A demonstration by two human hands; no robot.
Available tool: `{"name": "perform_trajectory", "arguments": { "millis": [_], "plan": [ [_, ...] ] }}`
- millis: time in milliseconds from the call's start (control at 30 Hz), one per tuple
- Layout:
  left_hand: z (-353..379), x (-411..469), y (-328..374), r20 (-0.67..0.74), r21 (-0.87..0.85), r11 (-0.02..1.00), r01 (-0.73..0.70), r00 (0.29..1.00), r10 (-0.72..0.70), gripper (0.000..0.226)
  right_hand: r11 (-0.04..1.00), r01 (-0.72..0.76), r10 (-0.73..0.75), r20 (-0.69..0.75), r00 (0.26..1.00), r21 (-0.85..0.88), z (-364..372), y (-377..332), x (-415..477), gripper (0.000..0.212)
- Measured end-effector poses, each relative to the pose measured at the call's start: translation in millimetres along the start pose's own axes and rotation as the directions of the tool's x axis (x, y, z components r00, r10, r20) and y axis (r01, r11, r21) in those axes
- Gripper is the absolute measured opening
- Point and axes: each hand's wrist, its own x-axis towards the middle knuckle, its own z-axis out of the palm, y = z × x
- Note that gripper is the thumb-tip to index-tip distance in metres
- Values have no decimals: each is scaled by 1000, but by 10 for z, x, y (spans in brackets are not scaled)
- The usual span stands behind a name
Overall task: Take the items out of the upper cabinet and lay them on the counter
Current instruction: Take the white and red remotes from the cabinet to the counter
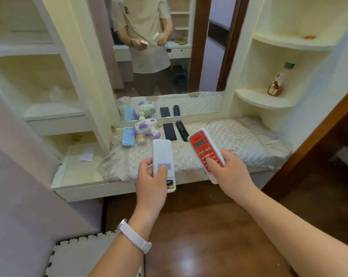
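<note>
My left hand (152,179) grips a white remote (162,154) held back side up, its battery bay open with batteries showing near my palm. A red-faced remote (204,148) with green buttons sits in my right hand (230,169), thumb on the keys. Both hover over the front edge of the counter, which is covered by a quilted cloth (229,140). On the cloth lie two black remotes (170,131), a purple-and-white toy (147,126) and a light blue item (128,136).
A mirror (159,56) stands behind the counter and reflects a person. Open cream shelves (41,82) rise at the left. Curved corner shelves at the right hold a bottle (280,80). A foam mat (79,254) lies on the dark wooden floor.
</note>
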Motion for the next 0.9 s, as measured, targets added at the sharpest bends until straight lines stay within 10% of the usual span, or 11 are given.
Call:
{"name": "perform_trajectory", "arguments": {
  "millis": [400,900],
  "plan": [
    [899,919,-160,112,88,996,30,993,-39,19,980,-174,183,-98,978,94,-260,687,961,15],
    [2804,1996,-235,-41,227,963,144,990,-138,19,939,-309,288,143,947,152,-1072,1998,2857,12]
  ]
}}
